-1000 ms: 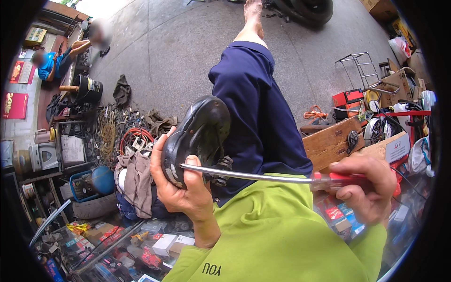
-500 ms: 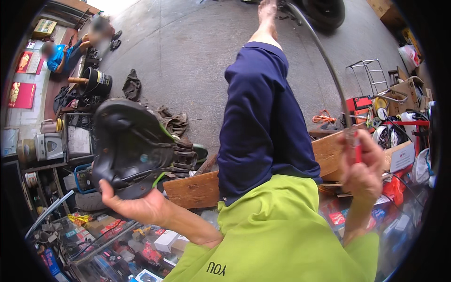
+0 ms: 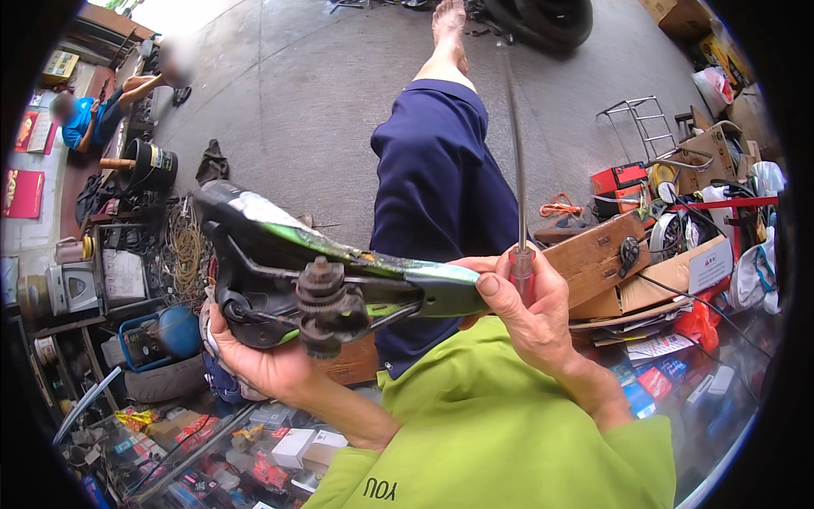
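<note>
A black and green bicycle saddle [image 3: 398,276] lies across my lap, its underside showing rails and a metal clamp [image 3: 326,297]; its edge is scuffed. My left hand [image 3: 267,356] grips it from below at the wide end. My right hand [image 3: 530,318] is closed on a screwdriver [image 3: 524,271] with a clear red handle and pinches the saddle's narrow end. The long metal shaft points up, away from me, beside my trouser leg [image 3: 432,178].
A person in blue [image 3: 80,123] sits at upper left by a black bucket [image 3: 140,170]. A dark tyre [image 3: 547,17] lies ahead. Right: wooden boards [image 3: 585,267], cardboard boxes and a metal rack [image 3: 644,127]. Lower left: glass case of small goods [image 3: 195,458], cable coils [image 3: 182,246].
The saddle was held low at left half a second ago; it now lies crosswise with its clamp toward me. My right hand has moved left onto its narrow end, screwdriver still in it.
</note>
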